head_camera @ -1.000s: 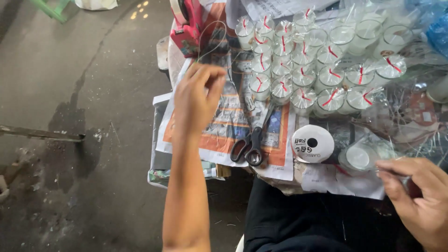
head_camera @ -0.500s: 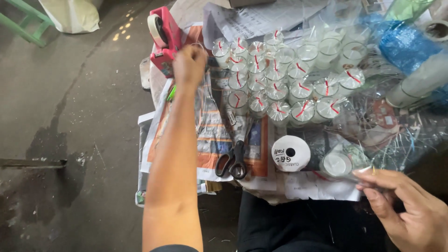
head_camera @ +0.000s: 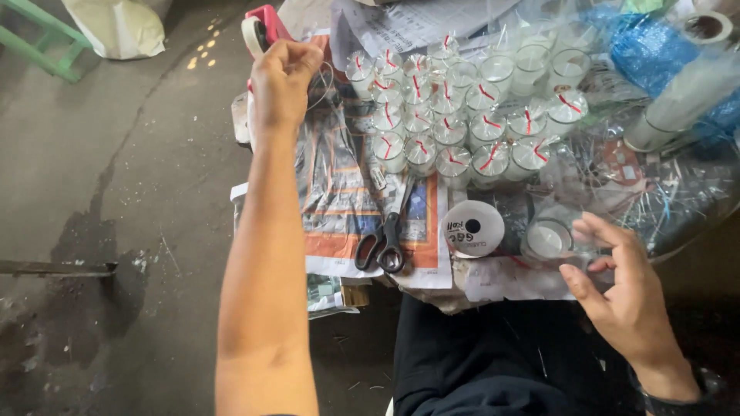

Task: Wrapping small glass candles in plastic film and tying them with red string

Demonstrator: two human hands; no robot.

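My left hand (head_camera: 282, 81) is stretched out to the red tape dispenser (head_camera: 262, 27) at the far left of the low table, fingers closed at the tape roll, pinching what looks like the clear tape end. My right hand (head_camera: 620, 289) hovers with fingers spread beside a small white candle in a clear wrap (head_camera: 549, 239), touching the wrap's edge. Between the hands lie black scissors (head_camera: 383, 243) and a white round roll (head_camera: 472, 229) on printed newspaper (head_camera: 337, 192).
Several wrapped white candles with red ribbon (head_camera: 455, 115) stand in rows at the back. Clear plastic film and blue plastic (head_camera: 651, 54) cover the right side. A white bag (head_camera: 116, 27) and a green stool leg (head_camera: 35, 38) are on the concrete floor to the left.
My left hand has gone farther forward and closed at the tape dispenser. My right hand has opened and moved up beside the wrapped candle. The view has shifted.
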